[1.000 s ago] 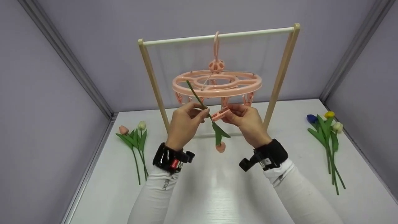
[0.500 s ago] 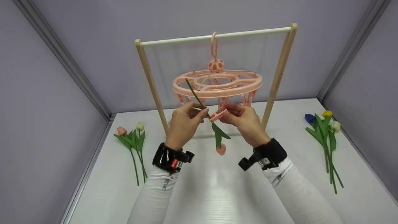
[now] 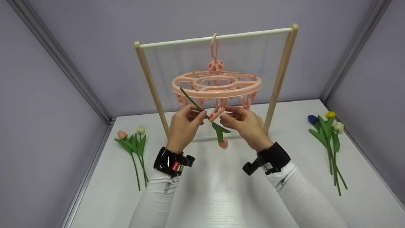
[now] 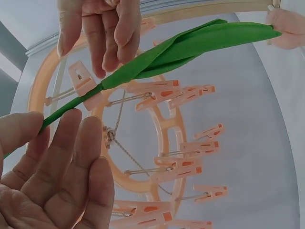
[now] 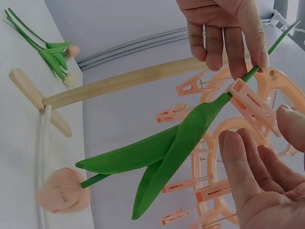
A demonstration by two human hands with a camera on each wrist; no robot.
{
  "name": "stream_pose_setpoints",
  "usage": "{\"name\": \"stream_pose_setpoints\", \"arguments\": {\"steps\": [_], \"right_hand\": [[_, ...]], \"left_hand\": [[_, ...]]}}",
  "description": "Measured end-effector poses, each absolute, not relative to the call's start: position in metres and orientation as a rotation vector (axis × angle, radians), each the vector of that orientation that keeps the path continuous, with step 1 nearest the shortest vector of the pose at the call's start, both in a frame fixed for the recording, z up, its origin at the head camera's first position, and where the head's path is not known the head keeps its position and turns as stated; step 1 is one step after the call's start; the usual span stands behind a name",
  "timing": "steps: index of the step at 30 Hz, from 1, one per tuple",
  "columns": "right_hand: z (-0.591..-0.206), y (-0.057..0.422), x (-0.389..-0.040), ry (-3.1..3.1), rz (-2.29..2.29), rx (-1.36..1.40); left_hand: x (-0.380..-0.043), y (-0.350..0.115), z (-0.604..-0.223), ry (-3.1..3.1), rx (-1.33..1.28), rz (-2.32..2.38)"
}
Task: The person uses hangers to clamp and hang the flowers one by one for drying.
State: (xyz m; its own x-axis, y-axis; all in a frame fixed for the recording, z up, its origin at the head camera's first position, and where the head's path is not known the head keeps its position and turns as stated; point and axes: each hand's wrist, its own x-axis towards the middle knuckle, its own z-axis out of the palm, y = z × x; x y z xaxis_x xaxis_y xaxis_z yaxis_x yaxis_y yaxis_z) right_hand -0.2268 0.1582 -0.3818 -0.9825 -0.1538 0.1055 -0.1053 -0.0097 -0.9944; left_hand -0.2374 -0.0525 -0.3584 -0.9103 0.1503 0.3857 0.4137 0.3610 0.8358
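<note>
Hanger on rack, tulip before it, tulips left, more tulips right

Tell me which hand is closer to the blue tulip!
Right. The right hand is left of the blue tulip; the left hand is farther left, pinching a pink tulip's stem.

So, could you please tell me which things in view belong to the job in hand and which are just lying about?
In use:
held tulip, stem pinched by the left hand
pink clip on that stem, right hand beside it
round hanger
stand bearing the hanger

Lying about, apparently unused for now:
left-side tulips
right-side tulips
</note>
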Motion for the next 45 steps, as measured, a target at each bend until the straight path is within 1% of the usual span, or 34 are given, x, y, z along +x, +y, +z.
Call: {"name": "stream_pose_setpoints", "arguments": {"steps": [11,23,31,38,45], "right_hand": [[-0.397,0.178,-0.211,2.327,-2.132,-0.241],[-0.406,0.203,-0.181,2.745,-1.844,-0.291],[-0.419,0.227,-0.159,3.010,-1.581,-0.263],[-0.435,0.259,-0.148,3.089,-1.490,-0.175],[-0.456,0.301,-0.139,3.127,-1.438,-0.010]], "left_hand": [[-0.244,-0.056,-0.364,-2.350,-0.486,-1.572],[-0.246,-0.059,-0.377,-2.326,-0.436,-1.634],[-0.246,-0.062,-0.386,-2.354,-0.394,-1.631],[-0.241,-0.069,-0.405,-2.389,-0.341,-1.660],[-0.220,-0.072,-0.438,-2.434,-0.277,-1.697]]}}
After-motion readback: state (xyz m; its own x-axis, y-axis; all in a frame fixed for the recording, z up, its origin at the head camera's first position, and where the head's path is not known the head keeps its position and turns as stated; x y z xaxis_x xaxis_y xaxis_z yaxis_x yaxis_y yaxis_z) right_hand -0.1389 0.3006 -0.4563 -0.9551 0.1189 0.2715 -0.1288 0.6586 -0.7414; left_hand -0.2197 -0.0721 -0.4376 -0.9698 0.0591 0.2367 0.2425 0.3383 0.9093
